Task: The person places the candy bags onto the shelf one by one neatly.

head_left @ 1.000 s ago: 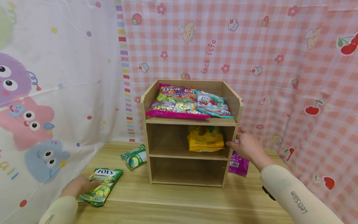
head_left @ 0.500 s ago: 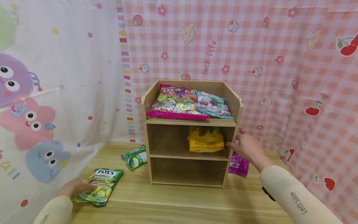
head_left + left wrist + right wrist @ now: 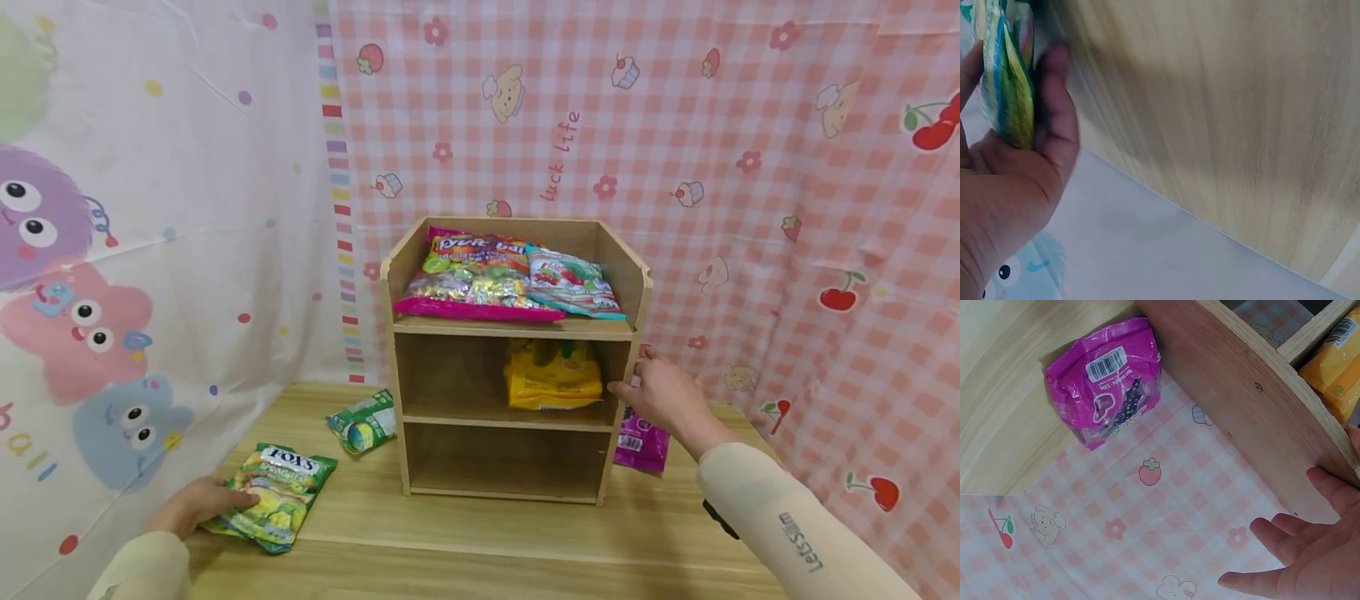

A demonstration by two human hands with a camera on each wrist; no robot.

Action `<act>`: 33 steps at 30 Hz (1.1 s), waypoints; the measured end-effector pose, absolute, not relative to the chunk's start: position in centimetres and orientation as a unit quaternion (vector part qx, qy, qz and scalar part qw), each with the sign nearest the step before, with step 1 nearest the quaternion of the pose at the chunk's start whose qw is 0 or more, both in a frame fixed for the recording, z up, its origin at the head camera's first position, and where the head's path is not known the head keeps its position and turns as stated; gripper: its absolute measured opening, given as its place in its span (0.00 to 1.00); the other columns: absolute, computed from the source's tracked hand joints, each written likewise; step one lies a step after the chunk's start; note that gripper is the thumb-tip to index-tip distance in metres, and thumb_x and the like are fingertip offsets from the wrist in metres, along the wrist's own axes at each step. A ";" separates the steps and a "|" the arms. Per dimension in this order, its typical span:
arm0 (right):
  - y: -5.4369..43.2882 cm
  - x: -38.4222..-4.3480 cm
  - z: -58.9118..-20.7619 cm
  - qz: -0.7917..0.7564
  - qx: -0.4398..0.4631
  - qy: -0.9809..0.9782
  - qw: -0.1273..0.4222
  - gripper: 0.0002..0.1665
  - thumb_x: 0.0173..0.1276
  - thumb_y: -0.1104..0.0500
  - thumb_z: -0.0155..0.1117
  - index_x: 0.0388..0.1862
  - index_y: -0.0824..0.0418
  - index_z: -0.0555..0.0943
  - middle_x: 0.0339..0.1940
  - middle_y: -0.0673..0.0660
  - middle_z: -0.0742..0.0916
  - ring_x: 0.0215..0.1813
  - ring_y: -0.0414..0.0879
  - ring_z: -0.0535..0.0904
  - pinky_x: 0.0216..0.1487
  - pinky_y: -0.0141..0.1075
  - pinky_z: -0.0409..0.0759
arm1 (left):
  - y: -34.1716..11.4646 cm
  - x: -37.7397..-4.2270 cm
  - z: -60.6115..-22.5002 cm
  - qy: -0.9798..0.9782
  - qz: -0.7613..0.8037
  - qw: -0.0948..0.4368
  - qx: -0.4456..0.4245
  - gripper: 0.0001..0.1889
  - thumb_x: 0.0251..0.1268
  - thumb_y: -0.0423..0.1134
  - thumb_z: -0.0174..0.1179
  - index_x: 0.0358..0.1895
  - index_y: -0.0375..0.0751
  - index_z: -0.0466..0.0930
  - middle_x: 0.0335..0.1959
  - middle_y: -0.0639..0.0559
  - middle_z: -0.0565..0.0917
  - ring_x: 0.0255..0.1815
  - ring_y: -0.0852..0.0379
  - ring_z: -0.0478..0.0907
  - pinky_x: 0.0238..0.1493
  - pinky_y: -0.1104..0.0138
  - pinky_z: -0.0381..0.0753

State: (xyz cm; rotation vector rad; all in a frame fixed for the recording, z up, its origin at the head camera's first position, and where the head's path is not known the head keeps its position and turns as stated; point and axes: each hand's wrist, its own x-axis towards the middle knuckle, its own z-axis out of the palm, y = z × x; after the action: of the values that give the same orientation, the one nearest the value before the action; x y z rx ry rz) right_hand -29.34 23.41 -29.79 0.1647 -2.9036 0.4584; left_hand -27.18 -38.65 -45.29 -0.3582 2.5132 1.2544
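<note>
My left hand (image 3: 193, 503) pinches a green and yellow Fox's candy bag (image 3: 281, 498) by its near left edge, at the front left of the table. In the left wrist view the bag (image 3: 1010, 87) shows edge-on, thumb on one side and fingers on the other. Beside the three-level wooden shelf (image 3: 502, 423), my right hand (image 3: 669, 396) grips the right side panel. Its thumb lies at the panel's front edge, while the fingers (image 3: 1279, 540) spread along the outer face.
A fruit chew bag (image 3: 480, 271) and a teal-edged bag (image 3: 573, 283) lie on the shelf's top. The middle level holds a yellow bag (image 3: 555, 377). Another green bag (image 3: 365, 422) lies left of the shelf, a purple bag (image 3: 1107, 381) to its right. Printed curtains (image 3: 750, 275) enclose the table.
My left hand has shifted its hold toward the Fox's bag's left edge, and the bag's top has turned and tilted slightly. The right hand has stayed at the shelf.
</note>
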 end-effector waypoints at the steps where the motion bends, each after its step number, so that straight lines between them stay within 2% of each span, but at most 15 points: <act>1: 23.4 -29.3 -29.8 0.155 0.056 -0.981 0.099 0.29 0.70 0.44 0.61 0.49 0.71 0.81 0.54 0.69 0.80 0.51 0.67 0.78 0.55 0.71 0.64 | -38.6 -27.2 -45.3 0.872 0.448 0.153 -0.123 0.38 0.64 0.45 0.65 0.58 0.11 0.60 0.44 0.28 0.77 0.44 0.42 0.78 0.47 0.51 0.81; 4: 23.4 -29.3 -29.8 0.154 0.057 -0.981 0.101 0.29 0.70 0.44 0.61 0.49 0.71 0.81 0.59 0.71 0.78 0.52 0.67 0.77 0.55 0.71 0.63 | -38.6 -27.2 -45.2 0.849 0.484 0.170 -0.124 0.24 0.66 0.41 0.63 0.49 0.19 0.68 0.34 0.43 0.81 0.35 0.51 0.80 0.41 0.55 0.84; 6: 23.4 -29.3 -29.8 0.152 0.057 -0.982 0.101 0.30 0.71 0.44 0.61 0.50 0.71 0.81 0.61 0.72 0.77 0.54 0.68 0.77 0.55 0.72 0.63 | -38.6 -27.2 -45.3 0.843 0.493 0.180 -0.115 0.22 0.67 0.40 0.62 0.49 0.21 0.69 0.33 0.47 0.82 0.33 0.53 0.81 0.41 0.56 0.83; 8: 23.4 -29.4 -29.8 0.150 0.057 -0.982 0.101 0.30 0.71 0.44 0.60 0.51 0.72 0.80 0.64 0.73 0.75 0.55 0.69 0.76 0.56 0.72 0.62 | -38.6 -27.2 -45.4 0.837 0.503 0.183 -0.111 0.26 0.67 0.40 0.62 0.54 0.18 0.67 0.33 0.48 0.83 0.34 0.53 0.81 0.41 0.56 0.82; 11: 23.4 -29.4 -29.8 0.150 0.057 -0.982 0.099 0.31 0.71 0.44 0.60 0.52 0.72 0.80 0.64 0.74 0.75 0.56 0.70 0.76 0.57 0.73 0.62 | -38.4 -27.2 -45.7 0.826 0.526 0.177 -0.100 0.37 0.67 0.40 0.62 0.64 0.14 0.55 0.36 0.47 0.83 0.36 0.52 0.81 0.43 0.54 0.82; 14: 23.3 -29.3 -29.8 0.149 0.059 -0.982 0.099 0.31 0.71 0.44 0.60 0.52 0.73 0.80 0.67 0.75 0.72 0.57 0.71 0.75 0.57 0.73 0.62 | -38.1 -27.2 -45.9 0.808 0.557 0.169 -0.087 0.42 0.68 0.39 0.62 0.69 0.15 0.46 0.36 0.47 0.83 0.37 0.52 0.82 0.43 0.55 0.82; 18: 23.3 -29.2 -29.9 0.150 0.062 -0.981 0.104 0.31 0.71 0.44 0.60 0.52 0.73 0.80 0.69 0.75 0.70 0.58 0.71 0.74 0.57 0.72 0.64 | -37.6 -27.2 -45.9 0.787 0.591 0.161 -0.065 0.43 0.69 0.37 0.61 0.71 0.17 0.41 0.36 0.48 0.83 0.36 0.52 0.83 0.43 0.56 0.83; 24: 23.3 -29.2 -29.9 0.149 0.064 -0.981 0.105 0.31 0.70 0.44 0.61 0.52 0.73 0.79 0.63 0.74 0.75 0.55 0.69 0.76 0.54 0.69 0.68 | -37.1 -27.3 -45.6 0.771 0.617 0.156 -0.024 0.46 0.72 0.39 0.58 0.73 0.17 0.34 0.40 0.49 0.82 0.39 0.53 0.83 0.46 0.56 0.83; 28: 23.4 -29.2 -29.9 0.149 0.063 -0.981 0.103 0.31 0.70 0.43 0.61 0.51 0.73 0.79 0.60 0.73 0.78 0.52 0.67 0.77 0.53 0.68 0.68 | -36.3 -27.3 -45.3 0.753 0.639 0.155 0.004 0.47 0.73 0.39 0.57 0.72 0.15 0.30 0.40 0.50 0.83 0.41 0.54 0.83 0.48 0.58 0.82; 33: 23.4 -29.2 -29.9 0.154 0.063 -0.981 0.104 0.31 0.70 0.44 0.61 0.52 0.73 0.79 0.59 0.72 0.78 0.52 0.67 0.77 0.54 0.70 0.66 | -35.2 -26.9 -44.8 0.729 0.666 0.153 0.037 0.48 0.74 0.38 0.55 0.73 0.19 0.25 0.42 0.53 0.84 0.42 0.55 0.84 0.50 0.60 0.82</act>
State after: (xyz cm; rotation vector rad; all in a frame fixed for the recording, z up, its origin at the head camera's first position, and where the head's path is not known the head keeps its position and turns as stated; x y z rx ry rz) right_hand -29.19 23.42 -29.86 0.1846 -2.8919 0.4542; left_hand -26.92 -35.20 -44.75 0.1059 2.0905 1.9113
